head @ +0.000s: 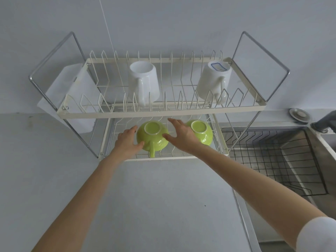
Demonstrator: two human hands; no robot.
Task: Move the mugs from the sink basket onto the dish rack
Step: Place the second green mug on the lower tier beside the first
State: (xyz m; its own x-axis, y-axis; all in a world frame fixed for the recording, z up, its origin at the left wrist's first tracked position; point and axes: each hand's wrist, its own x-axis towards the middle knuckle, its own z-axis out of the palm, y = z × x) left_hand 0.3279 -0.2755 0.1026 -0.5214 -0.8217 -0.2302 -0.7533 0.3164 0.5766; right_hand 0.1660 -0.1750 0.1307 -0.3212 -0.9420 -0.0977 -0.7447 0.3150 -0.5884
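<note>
Bare forearms reach forward over the grey counter (154, 197), which lies clear in front of the two-tier dish rack (160, 111). Left hand (127, 140) and right hand (179, 136) flank a green mug (152, 137) set upside down on the lower tier, handle toward the person; fingers spread and loose, touching or just beside its sides, none closed around it. Second green mug (201, 131) inverted just right of the right hand, close to the tier's right edge. Upper tier: two white mugs, one (143, 82) at centre, one (214, 80) right, wire slots free between them. Right mug's base carries a blue-bordered label, print too small to read. Black wire sink basket (272, 160) sits in the sink to the right, no mugs visible in it.
</note>
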